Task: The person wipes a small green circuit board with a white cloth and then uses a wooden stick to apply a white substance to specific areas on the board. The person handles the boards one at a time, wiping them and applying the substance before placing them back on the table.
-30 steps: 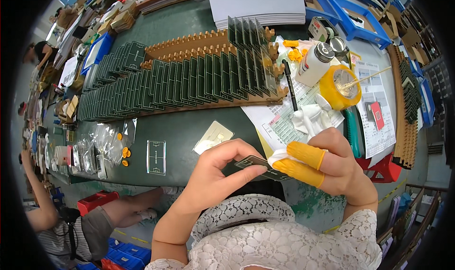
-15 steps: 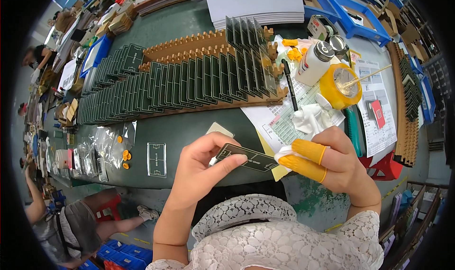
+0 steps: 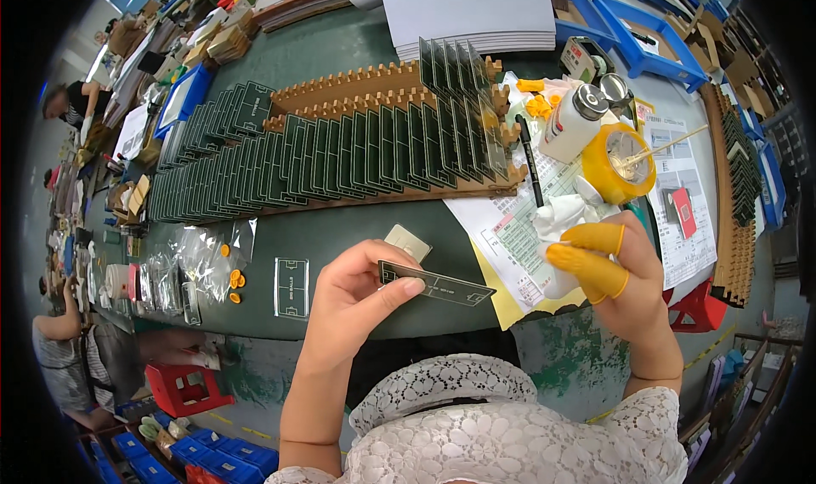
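Note:
My left hand (image 3: 350,305) pinches a dark green rectangular plate (image 3: 450,291) with white printed lines between thumb and fingers, tilted above the table's front edge. A cream-coloured flat piece (image 3: 410,241) lies just beyond those fingers. To the right, apart from the plate, my right hand (image 3: 625,288) wears yellow finger cots and has its fingers closed on a white cloth (image 3: 558,283), mostly covered by them. Another crumpled white cloth (image 3: 564,215) lies beyond it on the papers. A similar plate (image 3: 291,290) rests flat at the left.
Wooden slotted racks (image 3: 340,83) hold rows of upright green plates (image 3: 331,157) across the table. At the right are a white bottle (image 3: 571,129), a yellow tape roll (image 3: 597,168), a black pen (image 3: 529,163) and printed papers (image 3: 480,229). Clear bags (image 3: 200,254) lie left.
My right hand has drawn the white cloth away from the plate's right end, moving right. My left hand still holds the plate, now tilted flatter. The view has shifted slightly.

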Motion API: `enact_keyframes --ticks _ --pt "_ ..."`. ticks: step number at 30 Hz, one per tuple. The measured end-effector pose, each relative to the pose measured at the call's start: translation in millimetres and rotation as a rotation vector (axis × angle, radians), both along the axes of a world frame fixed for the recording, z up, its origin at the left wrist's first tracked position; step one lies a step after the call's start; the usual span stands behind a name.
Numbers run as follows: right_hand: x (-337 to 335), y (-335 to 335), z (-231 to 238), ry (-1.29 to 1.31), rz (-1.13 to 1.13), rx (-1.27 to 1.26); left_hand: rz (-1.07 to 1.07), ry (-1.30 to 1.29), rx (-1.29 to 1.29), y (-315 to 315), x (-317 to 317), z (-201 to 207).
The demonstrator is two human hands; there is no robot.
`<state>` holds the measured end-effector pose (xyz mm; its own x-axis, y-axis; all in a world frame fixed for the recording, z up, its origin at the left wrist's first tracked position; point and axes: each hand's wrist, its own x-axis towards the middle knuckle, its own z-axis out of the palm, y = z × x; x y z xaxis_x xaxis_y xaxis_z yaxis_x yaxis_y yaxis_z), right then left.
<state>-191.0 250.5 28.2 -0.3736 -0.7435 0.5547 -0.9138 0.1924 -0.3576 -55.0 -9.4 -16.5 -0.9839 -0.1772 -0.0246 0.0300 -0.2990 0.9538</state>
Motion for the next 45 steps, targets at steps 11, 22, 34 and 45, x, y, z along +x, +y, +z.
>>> enact_keyframes --ticks 11,22,34,45 --pt "-7 0 -10 -0.215 -0.186 0.193 0.050 -0.146 0.324 -4 7 1" --pt "14 -23 -20 -0.569 -0.081 -0.067 0.296 0.186 -0.773 9 15 17" --pt "45 -65 -41 -0.822 0.055 -0.273 0.349 0.229 -1.106 8 23 22" --pt "70 -91 -63 -1.346 0.158 -0.631 0.396 0.073 -0.194 -1 35 9"
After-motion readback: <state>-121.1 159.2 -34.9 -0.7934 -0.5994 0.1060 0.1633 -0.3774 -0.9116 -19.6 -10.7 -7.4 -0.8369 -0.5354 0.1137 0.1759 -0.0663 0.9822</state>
